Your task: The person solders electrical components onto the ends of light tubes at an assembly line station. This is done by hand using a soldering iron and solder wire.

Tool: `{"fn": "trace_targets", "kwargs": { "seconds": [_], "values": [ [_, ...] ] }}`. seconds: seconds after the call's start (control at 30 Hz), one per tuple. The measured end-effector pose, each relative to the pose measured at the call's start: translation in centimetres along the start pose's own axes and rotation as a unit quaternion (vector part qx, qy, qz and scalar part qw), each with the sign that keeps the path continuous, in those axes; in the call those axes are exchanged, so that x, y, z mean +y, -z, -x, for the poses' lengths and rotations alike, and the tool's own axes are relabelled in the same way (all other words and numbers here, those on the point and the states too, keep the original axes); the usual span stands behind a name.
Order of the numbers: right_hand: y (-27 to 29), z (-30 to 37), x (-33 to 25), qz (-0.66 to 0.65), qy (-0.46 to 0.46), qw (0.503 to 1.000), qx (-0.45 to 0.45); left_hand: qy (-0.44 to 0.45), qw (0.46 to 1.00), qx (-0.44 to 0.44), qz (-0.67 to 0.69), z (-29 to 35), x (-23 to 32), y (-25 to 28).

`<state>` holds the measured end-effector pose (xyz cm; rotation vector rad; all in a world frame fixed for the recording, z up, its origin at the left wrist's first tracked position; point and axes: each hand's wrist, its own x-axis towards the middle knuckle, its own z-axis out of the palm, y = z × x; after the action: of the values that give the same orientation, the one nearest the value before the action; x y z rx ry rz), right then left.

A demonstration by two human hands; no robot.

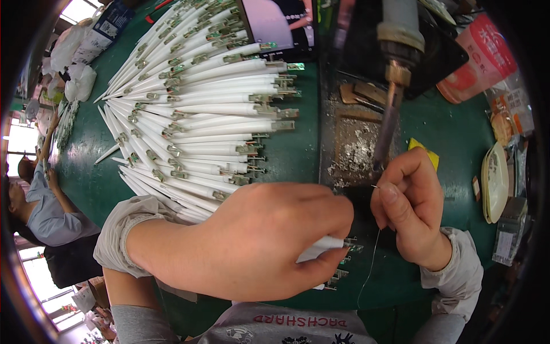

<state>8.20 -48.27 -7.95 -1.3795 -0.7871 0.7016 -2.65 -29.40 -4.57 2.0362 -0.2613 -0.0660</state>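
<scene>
My left hand is closed around a white plastic tube with a small green circuit board and metal prongs at its end; the fingers hide most of it. Between the thumb and forefinger of my right hand is pinched a thin solder wire, its short tip sticking out to the left and its tail hanging down. Just above that hand, a soldering iron is mounted with its tip pointing down. More board ends show below my left hand. A large fan of similar white tapered tubes covers the table's left.
Under the iron lies a tray littered with solder scraps. A yellow sponge is beside it. A phone stands at the back. A pink package and stacked pale dishes are on the right. Another person sits at far left.
</scene>
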Motion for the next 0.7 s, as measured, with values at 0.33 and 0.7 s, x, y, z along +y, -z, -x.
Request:
{"fn": "trace_targets", "kwargs": {
  "seconds": [0.33, 0.7],
  "values": [
    [0.0, 0.3, 1.1, 0.100, 0.038, 0.994, 0.030, -0.099, 0.984, -0.061, -0.134, 0.5, -0.6, -1.5],
    [0.0, 0.3, 1.4, 0.076, 0.051, 0.995, 0.028, -0.026, 0.868, -0.170, -0.467, 2.5, 2.9, 0.1]
  ]
}}
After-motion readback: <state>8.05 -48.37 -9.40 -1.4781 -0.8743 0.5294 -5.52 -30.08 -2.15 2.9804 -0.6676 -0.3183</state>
